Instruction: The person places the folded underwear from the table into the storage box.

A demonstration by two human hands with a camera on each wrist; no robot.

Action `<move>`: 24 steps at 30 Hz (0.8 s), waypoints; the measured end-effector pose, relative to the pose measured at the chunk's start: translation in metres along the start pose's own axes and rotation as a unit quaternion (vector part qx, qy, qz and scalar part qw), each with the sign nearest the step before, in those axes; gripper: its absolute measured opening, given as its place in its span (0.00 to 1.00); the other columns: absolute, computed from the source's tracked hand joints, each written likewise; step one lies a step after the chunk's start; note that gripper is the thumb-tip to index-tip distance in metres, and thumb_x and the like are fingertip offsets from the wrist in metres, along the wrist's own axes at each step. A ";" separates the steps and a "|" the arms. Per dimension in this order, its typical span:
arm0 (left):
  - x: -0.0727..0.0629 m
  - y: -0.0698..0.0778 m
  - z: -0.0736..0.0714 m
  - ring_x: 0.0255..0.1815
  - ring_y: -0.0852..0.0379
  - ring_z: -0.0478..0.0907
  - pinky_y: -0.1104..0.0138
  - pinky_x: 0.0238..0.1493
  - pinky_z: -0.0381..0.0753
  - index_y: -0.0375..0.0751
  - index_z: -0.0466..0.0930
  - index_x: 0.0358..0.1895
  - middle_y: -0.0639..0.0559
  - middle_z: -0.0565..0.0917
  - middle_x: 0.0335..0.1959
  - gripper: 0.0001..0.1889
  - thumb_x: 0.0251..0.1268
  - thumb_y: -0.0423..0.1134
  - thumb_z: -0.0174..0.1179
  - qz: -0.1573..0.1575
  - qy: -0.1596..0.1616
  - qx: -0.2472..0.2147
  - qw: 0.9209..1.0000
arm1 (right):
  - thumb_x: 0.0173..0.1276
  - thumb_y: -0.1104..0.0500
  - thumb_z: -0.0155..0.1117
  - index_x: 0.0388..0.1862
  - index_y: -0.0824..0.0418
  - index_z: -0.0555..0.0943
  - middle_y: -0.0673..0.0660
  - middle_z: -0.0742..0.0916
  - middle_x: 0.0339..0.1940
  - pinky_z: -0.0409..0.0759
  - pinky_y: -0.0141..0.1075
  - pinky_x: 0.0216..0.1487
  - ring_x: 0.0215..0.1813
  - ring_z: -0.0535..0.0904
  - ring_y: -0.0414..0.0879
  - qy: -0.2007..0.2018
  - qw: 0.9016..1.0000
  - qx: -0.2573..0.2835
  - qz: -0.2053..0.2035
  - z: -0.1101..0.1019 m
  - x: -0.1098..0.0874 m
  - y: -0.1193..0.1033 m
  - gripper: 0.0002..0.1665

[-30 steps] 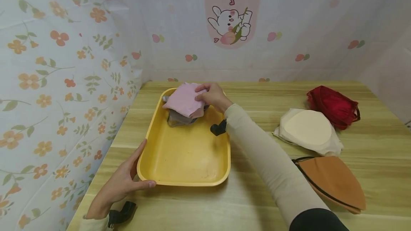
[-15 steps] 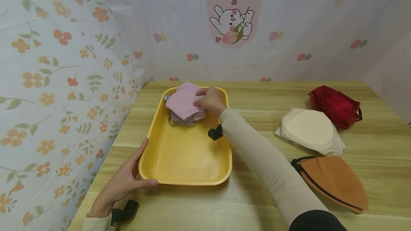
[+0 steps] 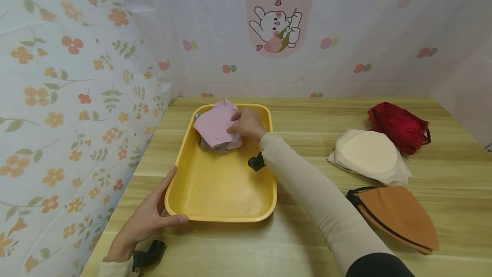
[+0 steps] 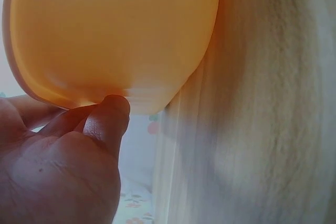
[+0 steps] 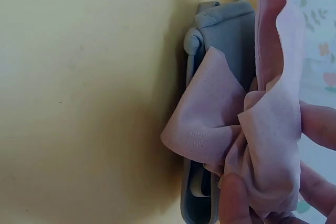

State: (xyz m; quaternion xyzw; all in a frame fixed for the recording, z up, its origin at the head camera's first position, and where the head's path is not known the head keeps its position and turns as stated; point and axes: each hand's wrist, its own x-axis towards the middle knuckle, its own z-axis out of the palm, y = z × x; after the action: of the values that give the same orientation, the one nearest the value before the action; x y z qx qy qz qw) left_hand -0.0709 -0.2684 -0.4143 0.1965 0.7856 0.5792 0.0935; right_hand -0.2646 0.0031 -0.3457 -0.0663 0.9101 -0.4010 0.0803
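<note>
A yellow tray (image 3: 221, 187) lies lengthwise on the table. Its near left corner is gripped by my left hand (image 3: 147, 215), thumb against the front wall and fingers along the left side. The left wrist view shows the thumb (image 4: 107, 124) pressed on the tray's outer wall. Over the far end, my right hand (image 3: 249, 123) pinches the right side of a pink piece of soft cloth (image 3: 215, 127). In the right wrist view the cloth is loosely folded between thumb and fingers. Beneath it sits a folded grey fabric item (image 5: 228, 30) with straps, partly hidden by the pink cloth.
To the right lie a red bundle (image 3: 399, 127) with a strap, a cream folded fabric item (image 3: 369, 153), and an orange folded item (image 3: 399, 217) with black trim. A floral curtain (image 3: 77, 119) closes off the left side; another printed curtain (image 3: 215, 33) hangs behind the table.
My right hand has drawn slightly toward me, and the pink cloth has settled lower over the grey item. The left hand keeps its place on the tray corner.
</note>
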 end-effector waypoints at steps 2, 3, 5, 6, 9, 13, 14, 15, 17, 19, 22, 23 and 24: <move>0.000 0.000 0.000 0.73 0.79 0.59 0.85 0.65 0.66 0.44 0.31 0.83 0.32 0.36 0.83 0.60 0.57 0.26 0.70 -0.002 0.001 0.001 1.000 | 0.58 0.56 0.75 0.49 0.61 0.86 0.58 0.87 0.55 0.81 0.39 0.55 0.54 0.79 0.52 -0.001 1.000 -0.008 -0.004 0.001 0.000 0.000 0.21; -0.001 0.001 0.000 0.73 0.79 0.59 0.85 0.65 0.66 0.44 0.31 0.83 0.32 0.36 0.83 0.60 0.57 0.26 0.70 -0.002 0.001 0.002 1.000 | 0.58 0.55 0.75 0.49 0.61 0.86 0.57 0.87 0.55 0.80 0.40 0.55 0.53 0.79 0.53 -0.001 1.000 -0.013 -0.006 0.002 0.000 0.000 0.20; 0.000 0.001 0.000 0.73 0.79 0.59 0.85 0.65 0.66 0.43 0.31 0.83 0.32 0.37 0.83 0.60 0.57 0.26 0.70 -0.001 0.002 0.005 1.000 | 0.59 0.55 0.74 0.49 0.60 0.85 0.57 0.87 0.53 0.80 0.40 0.55 0.52 0.79 0.53 -0.001 1.000 -0.021 -0.006 0.003 0.000 0.001 0.20; 0.000 0.001 0.000 0.73 0.79 0.59 0.85 0.65 0.65 0.43 0.32 0.83 0.32 0.37 0.83 0.61 0.56 0.26 0.70 -0.002 0.002 0.006 1.000 | 0.59 0.55 0.73 0.49 0.60 0.85 0.57 0.87 0.53 0.79 0.40 0.55 0.52 0.79 0.52 0.000 1.000 -0.023 -0.007 0.003 0.000 0.001 0.19; 0.000 0.002 0.000 0.73 0.79 0.59 0.85 0.65 0.65 0.43 0.32 0.83 0.32 0.37 0.83 0.61 0.56 0.27 0.71 -0.003 0.001 0.008 1.000 | 0.60 0.54 0.72 0.49 0.59 0.84 0.57 0.87 0.53 0.79 0.40 0.54 0.52 0.78 0.53 -0.001 0.999 -0.031 -0.009 0.002 -0.001 0.000 0.19; -0.001 0.001 0.001 0.74 0.79 0.58 0.85 0.65 0.65 0.44 0.32 0.83 0.32 0.37 0.83 0.60 0.57 0.26 0.70 -0.004 0.000 0.006 1.000 | 0.61 0.53 0.72 0.51 0.58 0.85 0.57 0.86 0.58 0.78 0.42 0.59 0.56 0.78 0.53 -0.008 1.000 -0.026 -0.010 0.000 -0.001 0.001 0.20; -0.001 0.001 0.001 0.74 0.79 0.58 0.85 0.66 0.65 0.44 0.32 0.83 0.32 0.36 0.83 0.60 0.57 0.26 0.70 -0.004 0.000 0.006 1.000 | 0.61 0.54 0.71 0.52 0.58 0.85 0.58 0.85 0.60 0.78 0.42 0.60 0.57 0.78 0.54 -0.013 1.000 -0.020 -0.010 -0.001 -0.001 0.001 0.20; -0.001 0.001 0.001 0.74 0.79 0.57 0.85 0.66 0.65 0.44 0.32 0.83 0.32 0.36 0.83 0.60 0.57 0.26 0.70 -0.003 0.000 0.005 1.000 | 0.62 0.54 0.71 0.53 0.58 0.85 0.58 0.85 0.62 0.77 0.42 0.61 0.59 0.77 0.54 -0.018 1.000 -0.014 -0.011 -0.002 -0.001 0.002 0.21; -0.001 0.000 0.001 0.74 0.79 0.57 0.85 0.66 0.65 0.44 0.32 0.83 0.31 0.36 0.83 0.60 0.57 0.26 0.70 -0.002 0.000 0.003 1.000 | 0.63 0.54 0.70 0.55 0.57 0.85 0.58 0.84 0.64 0.77 0.40 0.60 0.60 0.76 0.53 -0.028 1.000 -0.001 -0.013 -0.005 -0.002 0.002 0.21; -0.001 0.000 0.001 0.74 0.79 0.57 0.85 0.66 0.65 0.44 0.32 0.83 0.31 0.36 0.82 0.60 0.56 0.26 0.70 0.001 -0.001 0.001 1.000 | 0.64 0.54 0.68 0.57 0.56 0.85 0.56 0.84 0.63 0.77 0.36 0.54 0.57 0.76 0.49 -0.031 0.999 -0.004 -0.019 -0.009 -0.004 0.002 0.22; 0.000 0.001 0.001 0.74 0.79 0.57 0.85 0.66 0.65 0.43 0.32 0.83 0.31 0.36 0.82 0.60 0.56 0.25 0.70 0.005 0.000 0.002 1.000 | 0.64 0.53 0.68 0.57 0.53 0.85 0.57 0.89 0.47 0.72 0.31 0.39 0.41 0.75 0.45 -0.026 0.999 -0.028 -0.029 -0.017 -0.006 0.002 0.22; -0.001 0.001 0.001 0.74 0.79 0.57 0.85 0.66 0.65 0.43 0.32 0.83 0.30 0.36 0.82 0.60 0.56 0.25 0.70 0.005 0.000 0.003 1.000 | 0.65 0.53 0.68 0.58 0.53 0.86 0.57 0.89 0.42 0.70 0.30 0.37 0.37 0.73 0.43 -0.023 0.999 -0.036 -0.033 -0.019 -0.006 0.002 0.22; -0.001 0.001 0.001 0.74 0.80 0.57 0.85 0.66 0.65 0.43 0.32 0.83 0.30 0.35 0.82 0.60 0.56 0.25 0.70 0.005 0.000 0.002 1.000 | 0.65 0.52 0.67 0.58 0.52 0.86 0.57 0.89 0.42 0.68 0.30 0.34 0.33 0.70 0.42 -0.022 0.998 -0.041 -0.037 -0.022 -0.006 0.002 0.21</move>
State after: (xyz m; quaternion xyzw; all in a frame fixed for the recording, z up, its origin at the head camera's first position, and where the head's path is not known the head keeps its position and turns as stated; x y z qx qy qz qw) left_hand -0.0692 -0.2680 -0.4140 0.2007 0.7859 0.5779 0.0899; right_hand -0.2629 0.0208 -0.3320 -0.1114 0.9209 -0.3643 0.0824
